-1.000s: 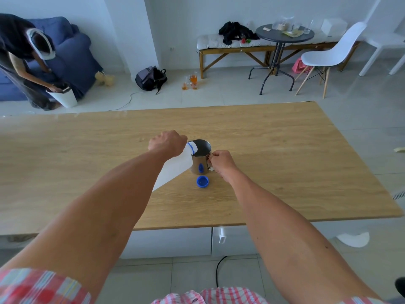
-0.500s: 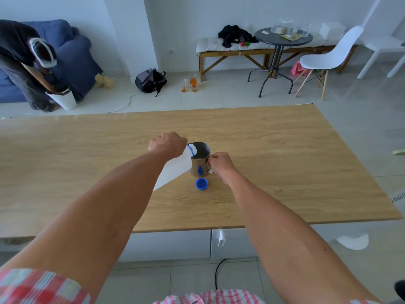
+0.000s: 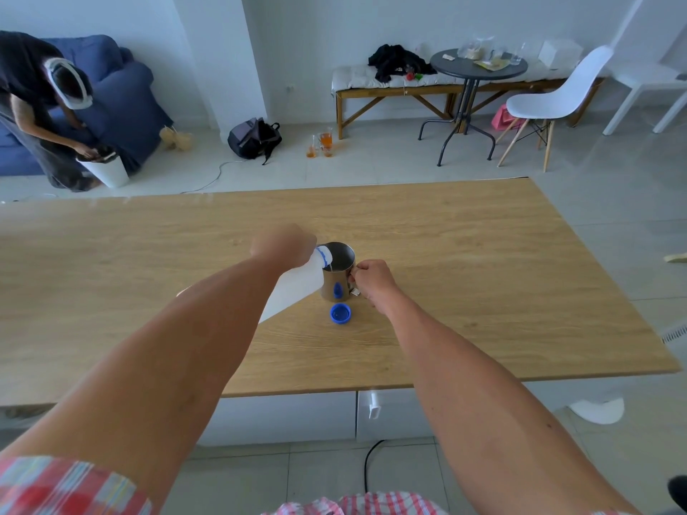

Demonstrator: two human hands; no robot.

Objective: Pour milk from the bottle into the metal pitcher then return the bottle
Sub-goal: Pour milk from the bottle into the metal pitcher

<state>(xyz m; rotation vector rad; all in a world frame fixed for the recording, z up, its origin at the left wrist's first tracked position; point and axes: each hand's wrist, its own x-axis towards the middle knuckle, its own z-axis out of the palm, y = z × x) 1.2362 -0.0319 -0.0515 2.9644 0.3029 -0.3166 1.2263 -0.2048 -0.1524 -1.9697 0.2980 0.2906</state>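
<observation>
Pour in progress: bottle (image 3: 297, 282) tilted, mouth over the metal pitcher (image 3: 337, 271) rim at mid-desk (image 3: 483, 276).

Left hand (image 3: 284, 243) grips the bottle; right hand (image 3: 371, 278) curls at the pitcher handle. Remaining: bottle return. Fill level unreadable; blue cap (image 3: 340, 313) lies near.

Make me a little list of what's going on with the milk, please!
left hand: grips the bottle
bottle: white, tilted, mouth over the pitcher's rim
pitcher: metal, upright on the table, a little milk inside
right hand: holds the pitcher's handle
cap: blue, off, lying on the table in front of the pitcher
table: wooden
</observation>
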